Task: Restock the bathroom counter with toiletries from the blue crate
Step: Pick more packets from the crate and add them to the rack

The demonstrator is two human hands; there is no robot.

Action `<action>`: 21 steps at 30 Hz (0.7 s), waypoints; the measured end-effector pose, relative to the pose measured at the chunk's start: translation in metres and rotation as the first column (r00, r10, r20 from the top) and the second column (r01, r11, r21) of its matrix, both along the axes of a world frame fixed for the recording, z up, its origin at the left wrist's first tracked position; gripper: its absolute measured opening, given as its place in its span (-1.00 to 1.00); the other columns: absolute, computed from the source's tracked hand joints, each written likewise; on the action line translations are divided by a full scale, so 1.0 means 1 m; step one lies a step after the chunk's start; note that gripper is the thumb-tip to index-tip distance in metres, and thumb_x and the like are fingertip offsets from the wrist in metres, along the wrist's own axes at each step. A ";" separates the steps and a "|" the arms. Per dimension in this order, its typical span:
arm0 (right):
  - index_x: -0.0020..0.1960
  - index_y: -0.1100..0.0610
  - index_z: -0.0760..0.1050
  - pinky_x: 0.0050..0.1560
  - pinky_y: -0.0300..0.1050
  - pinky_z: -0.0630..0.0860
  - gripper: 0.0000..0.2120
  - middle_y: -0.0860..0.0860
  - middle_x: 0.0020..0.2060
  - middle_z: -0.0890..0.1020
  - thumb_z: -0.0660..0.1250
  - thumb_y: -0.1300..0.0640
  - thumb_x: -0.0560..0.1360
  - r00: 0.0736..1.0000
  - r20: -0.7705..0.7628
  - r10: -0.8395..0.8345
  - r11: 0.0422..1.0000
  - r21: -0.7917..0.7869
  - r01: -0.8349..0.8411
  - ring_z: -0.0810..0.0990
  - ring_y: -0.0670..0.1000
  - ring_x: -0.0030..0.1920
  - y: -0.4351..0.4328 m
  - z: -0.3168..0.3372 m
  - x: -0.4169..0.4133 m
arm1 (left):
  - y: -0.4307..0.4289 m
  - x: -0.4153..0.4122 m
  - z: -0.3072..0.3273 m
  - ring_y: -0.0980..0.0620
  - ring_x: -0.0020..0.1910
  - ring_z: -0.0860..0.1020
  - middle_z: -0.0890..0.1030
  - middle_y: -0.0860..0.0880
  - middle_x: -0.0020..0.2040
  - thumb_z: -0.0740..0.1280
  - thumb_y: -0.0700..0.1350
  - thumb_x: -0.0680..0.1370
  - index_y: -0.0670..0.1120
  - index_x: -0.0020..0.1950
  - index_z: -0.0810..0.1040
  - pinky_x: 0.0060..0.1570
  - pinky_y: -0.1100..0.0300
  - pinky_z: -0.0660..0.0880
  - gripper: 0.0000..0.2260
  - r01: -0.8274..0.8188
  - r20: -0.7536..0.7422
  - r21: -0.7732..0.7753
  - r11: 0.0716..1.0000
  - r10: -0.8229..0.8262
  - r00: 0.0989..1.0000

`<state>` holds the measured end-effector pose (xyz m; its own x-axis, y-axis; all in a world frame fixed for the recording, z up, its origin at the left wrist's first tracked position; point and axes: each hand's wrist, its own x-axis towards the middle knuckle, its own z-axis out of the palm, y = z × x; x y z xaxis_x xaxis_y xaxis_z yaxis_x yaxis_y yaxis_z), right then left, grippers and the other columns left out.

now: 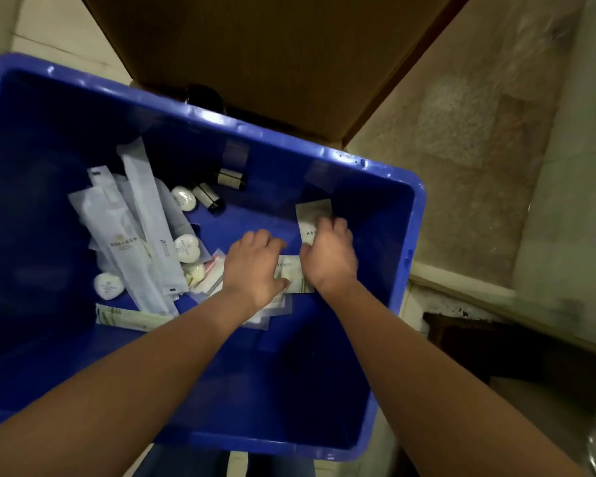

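Both my arms reach down into the blue crate (386,173). My left hand (252,263) lies palm down, its curled fingers gripping a flat white packet (291,275) from a loose stack on the crate floor. My right hand (327,254) is just to the right, fingers curled round a small white sachet (312,211) that sticks out beyond its fingertips. Long white wrapped toiletries (141,228) lie at the left of the crate. Round wrapped soaps (186,247) and small dark bottles (209,197) sit near them.
A brown cardboard box flap (272,56) stands open behind the crate. Beige marbled tile floor (461,139) lies to the right, with a low step and dark wooden piece (496,346) at lower right. Another flat packet strip (131,316) lies at the crate's near left.
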<state>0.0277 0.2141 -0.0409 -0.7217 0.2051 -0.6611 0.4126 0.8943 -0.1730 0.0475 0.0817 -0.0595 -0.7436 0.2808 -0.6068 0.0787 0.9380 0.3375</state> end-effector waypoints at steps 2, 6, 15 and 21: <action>0.33 0.17 0.35 0.14 0.05 0.44 -0.66 0.14 0.32 0.34 0.24 0.15 0.58 1.000 -0.012 0.017 0.999 0.034 -0.017 0.33 0.15 0.30 0.000 -0.007 -0.004 | 0.001 0.001 -0.005 -0.04 0.25 0.34 0.41 0.01 0.26 0.40 0.15 0.45 0.04 0.40 0.36 0.24 0.12 0.25 -0.44 0.020 -0.028 -0.012 1.000 -0.020 0.999; 0.33 0.16 0.38 0.18 0.03 0.42 -0.63 0.15 0.41 0.30 0.29 0.21 0.54 0.999 -0.046 0.012 0.996 0.088 -0.008 0.33 0.18 0.31 0.000 -0.016 -0.010 | 0.001 0.003 -0.011 -0.02 0.22 0.36 0.44 0.04 0.22 0.41 0.14 0.46 0.07 0.33 0.40 0.22 0.13 0.21 -0.52 0.008 -0.047 -0.005 1.000 -0.008 0.999; 0.29 0.15 0.42 0.16 0.03 0.43 -0.58 0.15 0.27 0.46 0.32 0.32 0.45 1.000 -0.020 -0.019 0.997 0.069 0.021 0.41 0.22 0.26 -0.005 -0.018 -0.021 | -0.002 0.002 -0.016 0.00 0.14 0.44 0.50 0.06 0.12 0.43 0.11 0.45 0.10 0.22 0.47 0.20 0.14 0.20 -0.62 -0.008 -0.031 0.003 1.000 0.008 0.999; 0.11 0.07 0.45 -0.14 -0.10 0.40 -0.65 0.08 0.15 0.50 0.23 0.39 0.42 0.997 0.010 -0.077 0.994 -0.074 0.077 0.52 0.15 0.05 -0.005 0.005 -0.021 | -0.007 0.005 -0.004 -0.01 0.03 0.51 0.53 0.03 0.05 0.39 0.00 0.49 0.11 0.16 0.57 0.17 0.12 0.24 -0.75 0.023 0.037 -0.048 0.999 -0.021 0.999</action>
<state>0.0069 0.2086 -0.0360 -0.7008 0.2104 -0.6817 0.4814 0.8446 -0.2342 0.0525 0.0746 -0.0639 -0.7149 0.2666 -0.6464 0.0884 0.9515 0.2947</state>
